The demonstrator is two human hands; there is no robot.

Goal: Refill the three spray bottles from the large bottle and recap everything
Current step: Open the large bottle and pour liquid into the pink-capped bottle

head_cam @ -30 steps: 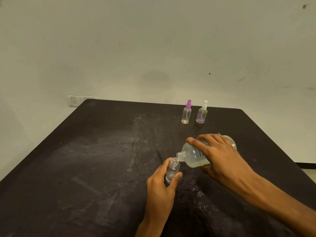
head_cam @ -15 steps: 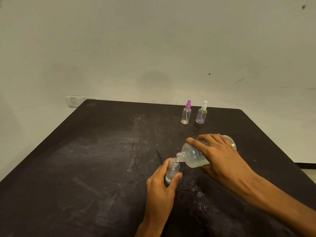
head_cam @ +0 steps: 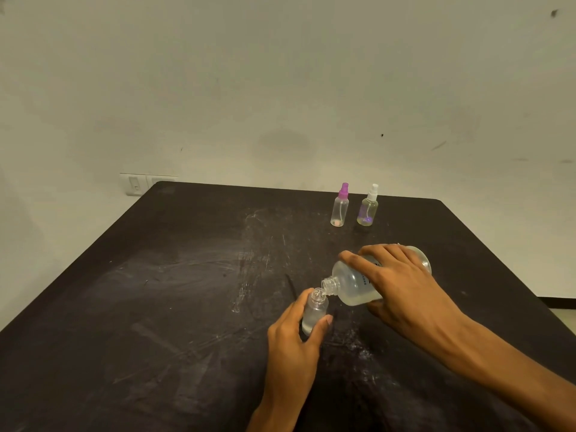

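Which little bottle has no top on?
The small bottle in the left hand has an open neck. The purple-topped bottle and white-topped bottle at the back are capped.

A scuffed dark table (head_cam: 162, 291) stands against a plain pale wall (head_cam: 280, 73) bearing a white switch plate (head_cam: 137, 184).

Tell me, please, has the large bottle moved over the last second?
No. The large bottle stays tipped in the right hand, its mouth at the small open bottle, unchanged relative to the purple-capped spray bottle.
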